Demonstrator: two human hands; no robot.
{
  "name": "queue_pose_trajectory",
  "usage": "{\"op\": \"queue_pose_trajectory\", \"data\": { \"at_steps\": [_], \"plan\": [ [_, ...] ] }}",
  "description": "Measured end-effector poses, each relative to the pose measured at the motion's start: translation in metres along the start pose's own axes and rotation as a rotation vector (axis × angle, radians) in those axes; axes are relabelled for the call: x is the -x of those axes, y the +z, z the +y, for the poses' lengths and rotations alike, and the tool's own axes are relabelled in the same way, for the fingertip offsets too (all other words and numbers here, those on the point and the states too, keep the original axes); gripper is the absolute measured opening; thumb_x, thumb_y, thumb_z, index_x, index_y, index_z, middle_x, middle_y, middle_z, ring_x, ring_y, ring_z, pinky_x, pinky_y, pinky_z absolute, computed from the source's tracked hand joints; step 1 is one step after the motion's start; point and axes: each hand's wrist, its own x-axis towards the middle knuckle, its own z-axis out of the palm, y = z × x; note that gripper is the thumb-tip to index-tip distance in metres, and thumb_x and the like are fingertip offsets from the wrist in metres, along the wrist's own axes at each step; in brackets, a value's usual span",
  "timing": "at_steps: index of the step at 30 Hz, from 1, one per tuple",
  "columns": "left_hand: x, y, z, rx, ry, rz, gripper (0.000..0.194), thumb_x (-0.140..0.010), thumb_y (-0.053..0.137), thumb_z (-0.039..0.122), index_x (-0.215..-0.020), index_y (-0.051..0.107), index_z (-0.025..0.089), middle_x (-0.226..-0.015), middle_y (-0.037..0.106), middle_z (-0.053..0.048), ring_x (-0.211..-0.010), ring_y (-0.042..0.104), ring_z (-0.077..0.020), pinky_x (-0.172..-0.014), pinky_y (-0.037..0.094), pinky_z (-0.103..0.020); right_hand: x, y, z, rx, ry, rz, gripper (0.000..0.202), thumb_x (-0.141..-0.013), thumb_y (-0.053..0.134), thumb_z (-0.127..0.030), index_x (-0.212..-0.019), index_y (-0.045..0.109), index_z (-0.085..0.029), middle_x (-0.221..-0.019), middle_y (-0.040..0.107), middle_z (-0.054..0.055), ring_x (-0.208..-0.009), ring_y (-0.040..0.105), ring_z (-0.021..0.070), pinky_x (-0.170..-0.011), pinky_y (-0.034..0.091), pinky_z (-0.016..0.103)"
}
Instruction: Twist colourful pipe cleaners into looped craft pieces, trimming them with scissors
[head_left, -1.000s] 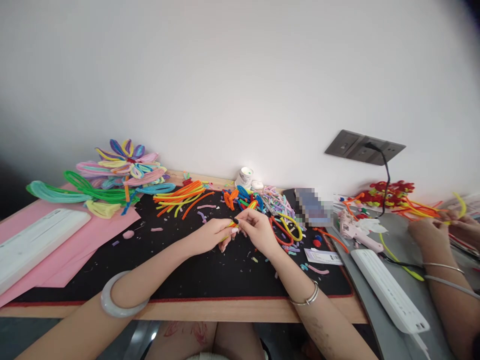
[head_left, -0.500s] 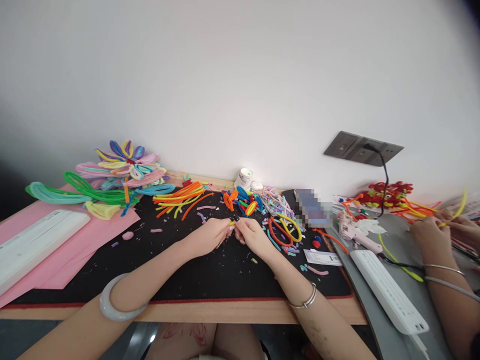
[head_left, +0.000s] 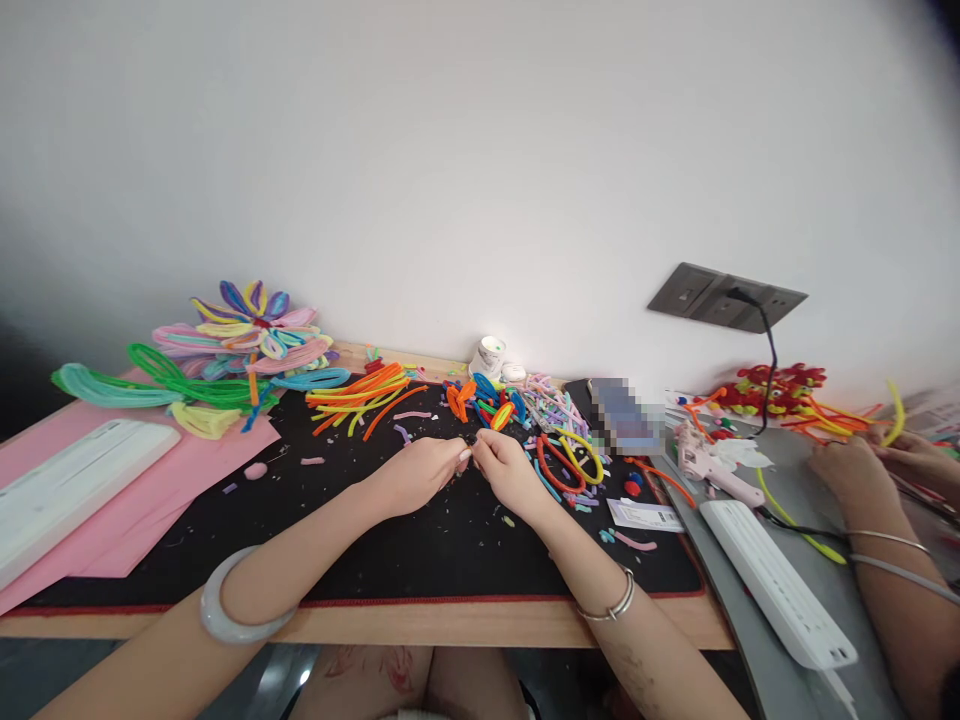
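Over the black mat (head_left: pixel 360 560), my left hand (head_left: pixel 427 472) and my right hand (head_left: pixel 504 470) meet fingertip to fingertip, both closed in a pinch. A short yellow pipe cleaner showed between them a moment ago; the fingers now hide it. Just behind them lie small orange pipe cleaner loops (head_left: pixel 460 402) and blue ones (head_left: pixel 486 388). To the right of my right hand are a red loop (head_left: pixel 551 468) and a yellow loop (head_left: pixel 592 462). Loose orange and yellow pipe cleaners (head_left: pixel 360 395) lie beyond my left hand.
A large pipe cleaner flower (head_left: pixel 259 325) rests at the left behind pink sheets (head_left: pixel 165 500) and a white power strip (head_left: pixel 82 490). At right are a phone (head_left: pixel 626 415), a glue gun (head_left: pixel 709 470) and another white strip (head_left: pixel 780 585). A co-worker's hands (head_left: pixel 855 475) hold a yellow pipe cleaner.
My fingertips have turned slightly, and the yellow bit between them is no longer visible. The co-worker's hands have shifted a little left and their yellow pipe cleaner has moved with them.
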Motion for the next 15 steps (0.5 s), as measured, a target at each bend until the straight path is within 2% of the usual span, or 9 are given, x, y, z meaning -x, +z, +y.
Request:
{"op": "queue_pose_trajectory", "data": {
  "at_steps": [2, 5, 8, 9, 11, 13, 15],
  "plan": [
    [-0.001, 0.001, 0.003, 0.31, -0.039, -0.027, 0.033, -0.091, 0.027, 0.038, -0.07, 0.042, 0.018, -0.052, 0.042, 0.004, -0.046, 0.042, -0.0102, -0.051, 0.034, -0.023, 0.002, -0.001, -0.005, 0.042, -0.073, 0.038, 0.028, -0.086, 0.036, -0.028, -0.059, 0.035, -0.02, -0.054, 0.032, -0.005, -0.051, 0.03, 0.0099, -0.049, 0.024, 0.023],
    [-0.001, 0.002, 0.008, 0.822, -0.093, -0.153, 0.032, -0.088, 0.036, 0.044, -0.069, 0.038, 0.018, -0.046, 0.032, 0.008, -0.04, 0.034, -0.0079, -0.048, 0.034, -0.022, 0.008, -0.002, -0.011, 0.105, -0.206, 0.093, 0.026, -0.086, 0.037, -0.025, -0.061, 0.036, -0.02, -0.056, 0.032, -0.004, -0.052, 0.03, 0.0106, -0.052, 0.026, 0.024],
    [0.0, 0.003, 0.011, 1.067, -0.114, -0.269, 0.031, -0.085, 0.042, 0.045, -0.07, 0.037, 0.019, -0.042, 0.024, 0.011, -0.037, 0.027, -0.0066, -0.047, 0.035, -0.022, 0.013, -0.002, -0.013, 0.14, -0.328, 0.128, 0.024, -0.086, 0.039, -0.026, -0.062, 0.039, -0.02, -0.061, 0.037, -0.001, -0.056, 0.036, 0.0125, -0.056, 0.029, 0.026],
    [0.001, 0.002, 0.011, 1.057, -0.112, -0.268, 0.031, -0.085, 0.042, 0.045, -0.069, 0.037, 0.019, -0.042, 0.025, 0.011, -0.037, 0.027, -0.0067, -0.047, 0.035, -0.022, 0.013, -0.002, -0.012, 0.136, -0.341, 0.136, 0.024, -0.086, 0.04, -0.027, -0.062, 0.04, -0.02, -0.062, 0.039, 0.0, -0.057, 0.037, 0.013, -0.057, 0.03, 0.027],
    [0.001, 0.001, 0.011, 0.878, -0.093, -0.192, 0.032, -0.087, 0.038, 0.045, -0.069, 0.039, 0.018, -0.044, 0.031, 0.008, -0.039, 0.033, -0.0079, -0.048, 0.035, -0.022, 0.012, -0.002, -0.009, 0.082, -0.294, 0.143, 0.026, -0.085, 0.041, -0.031, -0.062, 0.042, -0.02, -0.061, 0.04, 0.0, -0.056, 0.037, 0.0129, -0.056, 0.031, 0.027],
    [0.0, -0.001, 0.009, 0.53, -0.044, -0.053, 0.033, -0.089, 0.033, 0.04, -0.066, 0.04, 0.018, -0.049, 0.04, 0.005, -0.045, 0.04, -0.0094, -0.051, 0.034, -0.022, 0.008, 0.001, -0.005, -0.058, -0.168, 0.113, 0.03, -0.085, 0.042, -0.036, -0.06, 0.041, -0.02, -0.056, 0.037, -0.002, -0.052, 0.033, 0.0111, -0.051, 0.029, 0.025],
    [-0.001, -0.003, 0.006, 0.136, 0.031, 0.055, 0.033, -0.09, 0.031, 0.032, -0.064, 0.043, 0.017, -0.054, 0.047, 0.002, -0.052, 0.045, -0.0108, -0.054, 0.034, -0.023, 0.004, 0.006, -0.001, -0.302, -0.006, 0.052, 0.034, -0.084, 0.041, -0.042, -0.058, 0.04, -0.019, -0.051, 0.034, -0.004, -0.045, 0.029, 0.009, -0.044, 0.024, 0.023]
  ]
}}
